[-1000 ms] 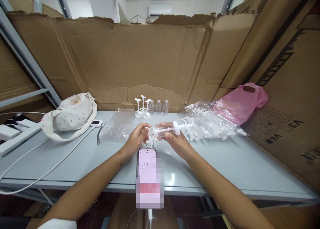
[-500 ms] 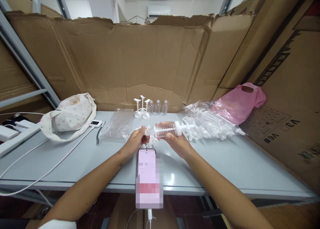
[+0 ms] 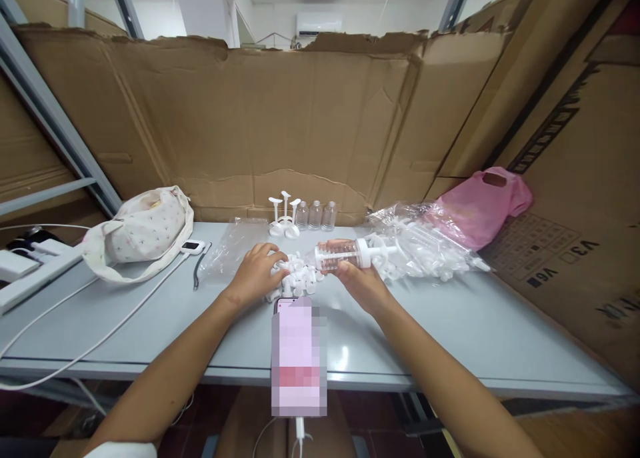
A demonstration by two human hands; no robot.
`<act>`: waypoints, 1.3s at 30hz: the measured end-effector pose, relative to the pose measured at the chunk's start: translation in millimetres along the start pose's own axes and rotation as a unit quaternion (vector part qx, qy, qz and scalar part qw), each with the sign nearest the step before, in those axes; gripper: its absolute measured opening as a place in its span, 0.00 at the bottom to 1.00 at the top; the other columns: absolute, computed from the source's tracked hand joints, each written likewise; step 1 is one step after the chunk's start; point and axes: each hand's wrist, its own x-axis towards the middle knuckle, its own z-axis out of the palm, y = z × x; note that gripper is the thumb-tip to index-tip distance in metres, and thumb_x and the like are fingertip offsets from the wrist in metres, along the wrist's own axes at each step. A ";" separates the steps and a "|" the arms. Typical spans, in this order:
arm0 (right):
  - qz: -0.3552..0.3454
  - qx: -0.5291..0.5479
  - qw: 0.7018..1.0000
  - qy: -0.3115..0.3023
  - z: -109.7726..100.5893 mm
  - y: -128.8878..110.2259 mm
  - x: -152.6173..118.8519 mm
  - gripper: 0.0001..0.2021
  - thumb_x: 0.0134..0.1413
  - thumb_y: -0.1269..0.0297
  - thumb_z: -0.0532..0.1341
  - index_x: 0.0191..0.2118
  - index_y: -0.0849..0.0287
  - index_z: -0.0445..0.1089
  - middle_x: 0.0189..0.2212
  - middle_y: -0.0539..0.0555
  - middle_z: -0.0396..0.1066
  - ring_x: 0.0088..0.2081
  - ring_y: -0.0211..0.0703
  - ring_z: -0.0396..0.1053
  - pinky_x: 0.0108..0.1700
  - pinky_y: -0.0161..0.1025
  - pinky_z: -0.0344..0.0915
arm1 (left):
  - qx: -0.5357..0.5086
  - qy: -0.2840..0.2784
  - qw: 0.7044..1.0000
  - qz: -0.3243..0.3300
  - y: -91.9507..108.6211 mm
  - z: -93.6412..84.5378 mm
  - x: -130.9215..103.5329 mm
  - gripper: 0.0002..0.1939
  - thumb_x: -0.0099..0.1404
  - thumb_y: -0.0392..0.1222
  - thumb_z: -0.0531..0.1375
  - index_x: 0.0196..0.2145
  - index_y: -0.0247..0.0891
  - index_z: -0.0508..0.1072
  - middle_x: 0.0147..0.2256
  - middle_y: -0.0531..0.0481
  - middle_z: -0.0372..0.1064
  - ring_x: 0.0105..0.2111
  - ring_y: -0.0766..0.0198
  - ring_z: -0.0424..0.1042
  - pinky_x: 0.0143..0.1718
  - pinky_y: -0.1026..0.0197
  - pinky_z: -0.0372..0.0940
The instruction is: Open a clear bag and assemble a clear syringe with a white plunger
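My right hand (image 3: 361, 281) holds a clear plastic bottle with a white pump top (image 3: 350, 253), lying sideways above the grey table (image 3: 450, 325). My left hand (image 3: 256, 271) rests palm down on the table, its fingertips on a pile of small white caps (image 3: 299, 277). Whether the fingers pinch a cap I cannot tell. A phone (image 3: 299, 351) lies at the table's front edge between my forearms.
Three small clear bottles (image 3: 315, 214) and white pump parts (image 3: 285, 216) stand at the back. A clear bag of white parts (image 3: 425, 245) and a pink bag (image 3: 480, 201) lie right. A cloth pouch (image 3: 143, 231), cables and an empty clear bag (image 3: 237, 245) lie left. Cardboard walls surround the table.
My left hand has left the bottle's end and dropped down-left onto the pile of white caps. My right hand has shifted the bottle slightly right.
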 end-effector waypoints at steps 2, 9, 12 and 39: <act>0.000 0.006 1.000 0.001 0.1 -0.1 0.8 0.19 0.43 0.54 0.67 0.43 0.53 0.70 0.46 0.55 0.71 0.37 0.45 0.71 0.42 0.45 0.68 | -0.001 -0.008 1.000 0.002 -0.7 2.3 -0.6 0.12 0.61 0.45 0.58 0.43 0.42 0.74 0.48 0.45 0.66 0.51 0.52 0.62 0.53 0.47 0.57; 0.009 0.002 1.000 0.027 -3.2 2.3 3.1 0.15 0.46 0.56 0.66 0.40 0.55 0.71 0.41 0.54 0.73 0.38 0.45 0.71 0.41 0.43 0.67 | -0.087 0.060 0.994 -0.010 9.6 -9.7 2.3 0.13 0.65 0.46 0.54 0.45 0.42 0.71 0.47 0.46 0.68 0.49 0.55 0.65 0.52 0.50 0.58; 0.043 0.022 0.998 0.039 -3.2 1.3 2.8 0.13 0.47 0.56 0.65 0.38 0.55 0.70 0.45 0.54 0.72 0.39 0.45 0.71 0.45 0.45 0.66 | -0.152 0.090 0.984 -0.009 15.7 -14.9 1.8 0.13 0.66 0.47 0.53 0.44 0.41 0.70 0.46 0.46 0.69 0.49 0.56 0.66 0.52 0.52 0.58; -0.003 -0.301 0.950 -0.084 16.1 2.3 -10.0 0.16 0.52 0.51 0.60 0.38 0.58 0.64 0.32 0.51 0.67 0.34 0.42 0.64 0.37 0.38 0.60 | -0.681 -0.011 0.729 -0.070 43.1 -14.1 -2.7 0.27 0.60 0.51 0.62 0.56 0.44 0.64 0.56 0.43 0.63 0.55 0.52 0.63 0.51 0.53 0.59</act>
